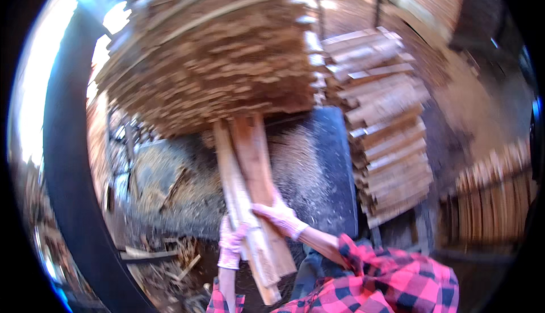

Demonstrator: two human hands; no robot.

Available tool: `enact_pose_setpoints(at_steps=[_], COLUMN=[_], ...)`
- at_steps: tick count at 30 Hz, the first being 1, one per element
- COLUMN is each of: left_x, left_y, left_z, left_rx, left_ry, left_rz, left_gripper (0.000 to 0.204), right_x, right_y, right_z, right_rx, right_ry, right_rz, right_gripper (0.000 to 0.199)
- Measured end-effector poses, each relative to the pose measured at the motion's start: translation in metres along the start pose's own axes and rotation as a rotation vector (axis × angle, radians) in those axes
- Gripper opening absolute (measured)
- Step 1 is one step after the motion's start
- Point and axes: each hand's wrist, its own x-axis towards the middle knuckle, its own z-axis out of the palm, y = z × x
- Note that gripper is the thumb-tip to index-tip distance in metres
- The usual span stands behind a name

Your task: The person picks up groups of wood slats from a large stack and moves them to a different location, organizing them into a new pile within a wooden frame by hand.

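Note:
Two long wooden boards (250, 160) run side by side from the foot of the big timber stack down toward me, over a dark table (335, 160) strewn with sawdust. My left hand (230, 242), in a pale pinkish glove, grips the left board from its outer side. My right hand (279, 216), gloved the same way, lies across the tops of the boards with its fingers over their edges. The boards' near ends stick out past both hands, above my legs. Motion blur softens the finger details.
A tall stack of rough boards (227, 57) fills the far side of the table. Right of it stands a pile of shorter planks (386, 114); more upright slats (494, 199) are at far right. A dark post (74, 143) rises at left, with wood scraps (184, 262) below.

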Motion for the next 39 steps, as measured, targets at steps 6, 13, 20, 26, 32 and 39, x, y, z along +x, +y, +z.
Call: enact_pose_setpoints(at_steps=[6,13,20,26,32,39], left_x=[0.131,0.218,0.105,-0.073,-0.034,0.083], left_y=[0.032,-0.025,0.003,-0.103,-0.348,-0.498], left_z=[-0.065,-0.152,0.084,0.397,0.437,0.43], left_rx=[0.328,0.939,0.975,0.572,0.633,0.726], left_ry=[-0.128,0.108,0.373,-0.529,-0.554,-0.404], left_rz=[0.006,0.053,0.604,0.317,-0.569,-0.733], left_gripper=[0.06,0.065,0.064,0.061,0.072,0.087], right_x=[0.102,-0.013,-0.151,-0.235,-0.301,-0.274], right_y=[0.001,-0.018,-0.037,0.025,0.039,0.118], right_z=[0.057,-0.001,-0.217,-0.431,-0.536,-0.674], right_rx=[-0.806,-0.529,0.386,0.653,0.378,0.265], right_ry=[-0.072,-0.341,-0.029,0.55,0.847,1.086], right_rz=[0.313,-0.101,0.032,0.147,0.391,0.48], right_gripper=[0.127,0.098,0.052,0.036,0.057,0.092])
